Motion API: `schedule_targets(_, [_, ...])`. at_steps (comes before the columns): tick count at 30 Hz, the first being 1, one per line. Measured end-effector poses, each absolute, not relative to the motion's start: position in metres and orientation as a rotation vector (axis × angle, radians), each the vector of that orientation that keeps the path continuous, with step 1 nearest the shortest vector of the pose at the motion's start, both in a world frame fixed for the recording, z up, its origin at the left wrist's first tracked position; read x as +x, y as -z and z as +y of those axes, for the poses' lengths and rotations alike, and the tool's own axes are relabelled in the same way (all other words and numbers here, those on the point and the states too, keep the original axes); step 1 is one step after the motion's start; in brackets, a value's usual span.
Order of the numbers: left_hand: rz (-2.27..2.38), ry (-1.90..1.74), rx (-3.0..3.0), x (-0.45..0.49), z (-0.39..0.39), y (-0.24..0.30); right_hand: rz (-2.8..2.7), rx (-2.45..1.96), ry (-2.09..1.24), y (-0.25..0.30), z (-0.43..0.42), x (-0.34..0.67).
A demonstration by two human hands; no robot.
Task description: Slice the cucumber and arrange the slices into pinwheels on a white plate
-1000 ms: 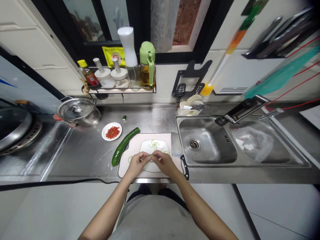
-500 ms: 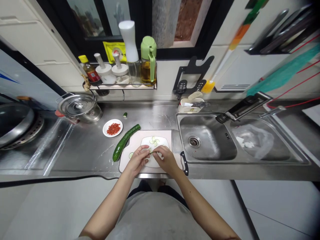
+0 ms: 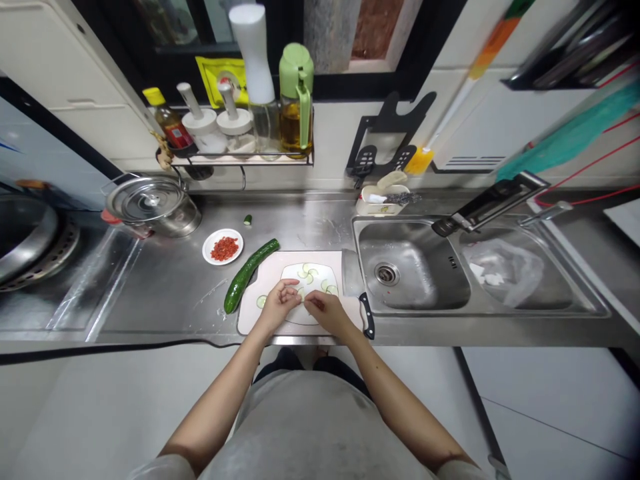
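My left hand (image 3: 280,305) and my right hand (image 3: 329,313) meet over a white plate (image 3: 324,272), thumbs and fingertips pinched close together. A thin pale-green cucumber slice (image 3: 301,292) shows between the fingertips, partly hidden by them. Curved cucumber pieces lie in a pinwheel (image 3: 307,272) at the plate's far side, and more cucumber pieces (image 3: 329,287) rest at its right. Under the plate is a pale pink cutting board (image 3: 270,268), with a round cucumber slice (image 3: 261,301) at its left. A whole cucumber (image 3: 249,275) lies along the board's left edge.
A knife (image 3: 368,316) with a black handle lies at the board's right, beside the sink (image 3: 415,267). Left of the cucumber stand a small dish of chopped red bits (image 3: 223,248) and a lidded pot (image 3: 155,207). A cucumber end (image 3: 248,219) lies behind.
The view has shifted slightly. My right hand's fingers have curled in more, and cucumber pieces at the plate's right now show. Both hands stay over the plate.
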State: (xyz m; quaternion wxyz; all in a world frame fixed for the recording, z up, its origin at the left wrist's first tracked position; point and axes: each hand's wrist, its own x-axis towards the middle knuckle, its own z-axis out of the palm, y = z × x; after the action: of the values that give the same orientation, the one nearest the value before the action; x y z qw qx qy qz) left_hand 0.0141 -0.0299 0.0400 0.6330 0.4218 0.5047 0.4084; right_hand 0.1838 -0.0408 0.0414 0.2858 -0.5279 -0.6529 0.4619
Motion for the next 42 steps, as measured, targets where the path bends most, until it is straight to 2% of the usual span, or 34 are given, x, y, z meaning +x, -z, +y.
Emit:
schedule_targets(9, [1.26, -0.72, 1.3, 0.011, -0.024, -0.005, -1.752, -1.661, -1.318, -0.017, -0.035, 0.186])
schedule_targets(22, [1.451, -0.273, 1.814, 0.018, -0.026, -0.007, -2.213, -1.967, -1.167, -0.017, -0.034, 0.179])
schedule_targets(42, [1.437, -0.145, 1.954, 0.019, -0.025, -0.009, -2.29, -2.1, -1.096, -0.017, -0.035, 0.175])
